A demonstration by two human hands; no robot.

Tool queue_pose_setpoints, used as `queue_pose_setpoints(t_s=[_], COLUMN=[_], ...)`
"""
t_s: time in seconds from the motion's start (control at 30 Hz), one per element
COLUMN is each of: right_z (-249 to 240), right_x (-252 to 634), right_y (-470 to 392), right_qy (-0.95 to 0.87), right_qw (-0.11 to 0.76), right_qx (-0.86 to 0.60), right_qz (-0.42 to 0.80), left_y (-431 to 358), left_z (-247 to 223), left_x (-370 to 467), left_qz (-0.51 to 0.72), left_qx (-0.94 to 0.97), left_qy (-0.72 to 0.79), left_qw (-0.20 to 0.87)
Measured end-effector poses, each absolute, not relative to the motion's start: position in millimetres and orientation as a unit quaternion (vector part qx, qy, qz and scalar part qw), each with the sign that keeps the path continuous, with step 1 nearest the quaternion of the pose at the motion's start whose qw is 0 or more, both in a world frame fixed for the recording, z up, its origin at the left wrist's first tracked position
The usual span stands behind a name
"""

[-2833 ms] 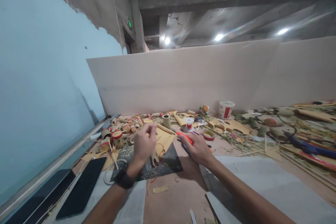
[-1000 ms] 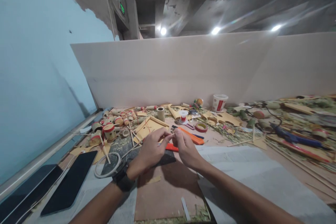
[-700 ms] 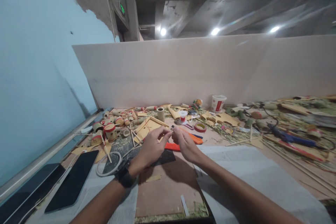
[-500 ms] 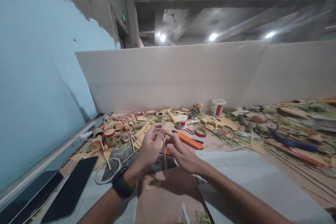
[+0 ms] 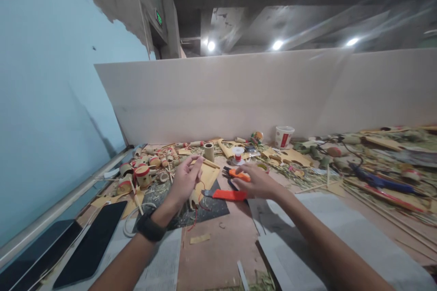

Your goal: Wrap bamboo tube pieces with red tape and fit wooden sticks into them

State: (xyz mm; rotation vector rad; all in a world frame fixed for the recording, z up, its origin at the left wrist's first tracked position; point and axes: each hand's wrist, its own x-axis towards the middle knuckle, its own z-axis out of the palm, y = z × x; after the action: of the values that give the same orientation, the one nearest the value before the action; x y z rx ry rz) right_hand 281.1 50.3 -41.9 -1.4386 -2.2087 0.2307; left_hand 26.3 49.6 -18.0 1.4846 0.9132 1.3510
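My left hand point(image 5: 187, 181) has its thumb and forefinger pinched on a thin bamboo stick point(image 5: 210, 163), which points off to the right. Over a pair of orange-handled pliers point(image 5: 239, 174) lies my right hand point(image 5: 256, 183), fingers curled round the handles; the dark head pokes out left. Just nearer to me is a red-orange cutter knife point(image 5: 228, 195) with its grey blade toward the left. Below my left hand, a small bamboo piece point(image 5: 194, 201) with red thread rests on a dark cutting mat point(image 5: 213, 211). A bamboo tube point(image 5: 209, 151) stands upright behind.
Small red-banded bamboo drums point(image 5: 142, 176) crowd the left side. Further back are a thread spool point(image 5: 238, 155) and a paper cup point(image 5: 284, 137). A blue glue gun point(image 5: 382, 182) lies among scraps at right. A black phone point(image 5: 92, 244) and white paper sheets point(image 5: 327, 227) flank the work area.
My hands have parted. The left moved slightly left, its stick swinging from upright to nearly level. The right went right and forward onto the pliers, uncovering the cutter knife and mat.
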Motion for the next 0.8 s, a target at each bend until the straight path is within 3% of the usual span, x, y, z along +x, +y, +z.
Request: queue_pose_setpoints(t_s=[0.13,0.27,0.63,0.8], right_z=[-62,-72,-68,-61], right_x=[311,303,308,275], right_y=[72,77,77,63], right_qy=[-0.773,-0.78,-0.716,-0.726], right_qw=[0.177,0.184,0.185,0.117], right_qx=[-0.608,-0.597,-0.672,-0.676], right_qz=[0.046,0.033,-0.015,0.043], left_y=[62,64,58,57], left_z=[-22,-26,-23,-25], left_x=[12,7,10,11], left_qz=[0.525,0.462,0.386,0.371], left_qx=[0.685,0.736,0.783,0.79], left_qy=[0.421,0.464,0.469,0.468], left_qw=[0.279,0.172,0.134,0.14])
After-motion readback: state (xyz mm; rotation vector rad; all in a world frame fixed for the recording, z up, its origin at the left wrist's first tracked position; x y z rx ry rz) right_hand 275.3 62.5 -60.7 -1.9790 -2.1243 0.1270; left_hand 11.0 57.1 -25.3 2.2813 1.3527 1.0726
